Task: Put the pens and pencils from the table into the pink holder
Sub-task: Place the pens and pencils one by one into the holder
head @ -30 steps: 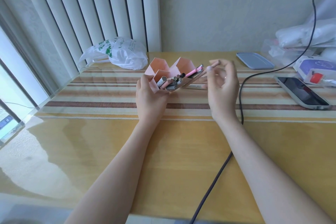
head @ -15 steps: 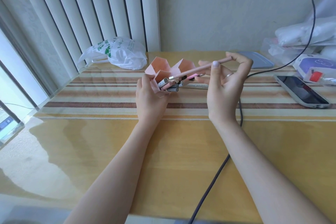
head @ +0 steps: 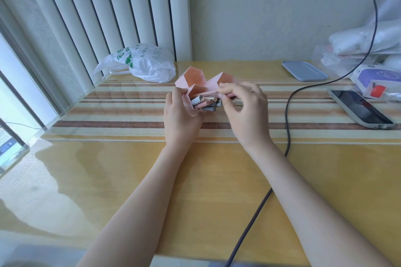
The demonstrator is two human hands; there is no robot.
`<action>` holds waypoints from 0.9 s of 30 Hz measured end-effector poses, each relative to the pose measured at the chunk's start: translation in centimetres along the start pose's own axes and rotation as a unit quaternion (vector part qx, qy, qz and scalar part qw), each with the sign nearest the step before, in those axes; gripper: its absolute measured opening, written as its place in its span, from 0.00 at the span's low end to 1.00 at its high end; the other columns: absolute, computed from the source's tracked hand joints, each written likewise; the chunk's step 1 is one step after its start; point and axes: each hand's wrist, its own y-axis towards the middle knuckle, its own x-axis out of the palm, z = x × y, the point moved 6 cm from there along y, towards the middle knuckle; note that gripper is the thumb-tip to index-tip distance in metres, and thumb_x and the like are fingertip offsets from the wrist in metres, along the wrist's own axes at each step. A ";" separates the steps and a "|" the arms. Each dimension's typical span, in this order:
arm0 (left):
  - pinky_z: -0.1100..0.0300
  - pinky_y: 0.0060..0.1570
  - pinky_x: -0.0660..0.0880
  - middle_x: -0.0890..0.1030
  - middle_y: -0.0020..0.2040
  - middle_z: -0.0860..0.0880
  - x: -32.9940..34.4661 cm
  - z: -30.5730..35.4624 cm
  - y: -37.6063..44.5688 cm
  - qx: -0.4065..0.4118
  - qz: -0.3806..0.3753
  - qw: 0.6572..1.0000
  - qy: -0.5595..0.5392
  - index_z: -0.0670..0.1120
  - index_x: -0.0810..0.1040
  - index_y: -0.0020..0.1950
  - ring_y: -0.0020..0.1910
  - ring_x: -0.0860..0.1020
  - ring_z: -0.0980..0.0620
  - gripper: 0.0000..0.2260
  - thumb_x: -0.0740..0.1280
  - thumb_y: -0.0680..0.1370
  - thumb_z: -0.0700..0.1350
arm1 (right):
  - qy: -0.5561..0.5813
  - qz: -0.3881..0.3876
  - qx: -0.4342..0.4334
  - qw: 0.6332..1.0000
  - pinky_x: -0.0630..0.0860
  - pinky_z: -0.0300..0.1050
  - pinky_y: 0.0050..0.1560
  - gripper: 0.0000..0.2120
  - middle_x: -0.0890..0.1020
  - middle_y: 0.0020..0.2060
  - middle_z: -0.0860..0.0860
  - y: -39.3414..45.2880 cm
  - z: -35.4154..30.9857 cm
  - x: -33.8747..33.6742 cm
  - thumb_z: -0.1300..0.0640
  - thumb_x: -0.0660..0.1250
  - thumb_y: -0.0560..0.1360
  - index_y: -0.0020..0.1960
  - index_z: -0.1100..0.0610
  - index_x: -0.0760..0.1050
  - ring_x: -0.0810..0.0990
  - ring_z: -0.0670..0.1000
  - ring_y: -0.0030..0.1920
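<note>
At the far left corner of the table (head: 108,180) we note a white plastic bag (head: 143,64) with green print, lying against the vertical blinds (head: 97,13). Toward the middle of the far edge, on the striped runner (head: 108,115), we find the pink holder (head: 196,81), a cluster of angular compartments tipped toward the camera. The left hand (head: 180,115) grips its near compartment, thumb on the left wall and fingers closed underneath. That compartment contains several pens and pencils (head: 206,104), their butt ends pointing right and toward us; the two rear compartments appear empty as far as we can see. Just right of the holder, the right hand (head: 245,106) pinches a pink pencil (head: 209,93) between thumb and fingertips, the pencil lying nearly level with its far end inside the near compartment. One more slim item shows behind this hand on the runner; we cannot identify it. A dark cable (head: 288,115) runs from the near edge up past the right wrist. Toward the far right corner we record a blue-grey lid (head: 303,70), a phone (head: 360,109) lying face up, and a white-and-purple box (head: 375,78) below stacked plastic packages (head: 358,43).
</note>
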 end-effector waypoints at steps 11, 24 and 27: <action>0.53 0.48 0.72 0.70 0.51 0.53 -0.1 0.0 -0.1 -0.013 0.002 1.000 -0.024 0.48 0.68 0.56 0.52 0.72 0.47 0.20 0.68 0.66 0.38 | -0.017 0.091 0.056 0.994 0.69 0.51 0.66 0.30 0.78 0.62 0.53 0.3 1.7 -1.5 0.75 0.52 0.67 0.65 0.59 0.73 0.70 0.50 0.63; 0.59 0.44 0.65 0.71 0.53 0.52 -0.3 0.0 0.0 -0.062 0.003 0.996 -0.070 0.49 0.68 0.54 0.47 0.67 0.54 0.18 0.69 0.67 0.39 | -0.275 -0.293 0.270 0.875 0.44 0.70 0.72 0.31 0.48 0.78 0.44 -3.0 9.6 2.3 0.61 0.51 0.80 0.78 0.52 0.39 0.39 0.54 0.77; 0.58 0.44 0.65 0.71 0.53 0.51 -0.3 -0.1 -0.1 -0.060 0.002 0.996 -0.063 0.47 0.68 0.56 0.48 0.67 0.53 0.18 0.68 0.68 0.38 | -0.283 -0.316 0.272 0.864 0.43 0.68 0.72 0.31 0.56 0.77 0.49 -3.2 9.5 2.3 0.57 0.50 0.80 0.78 0.53 0.39 0.46 0.56 0.77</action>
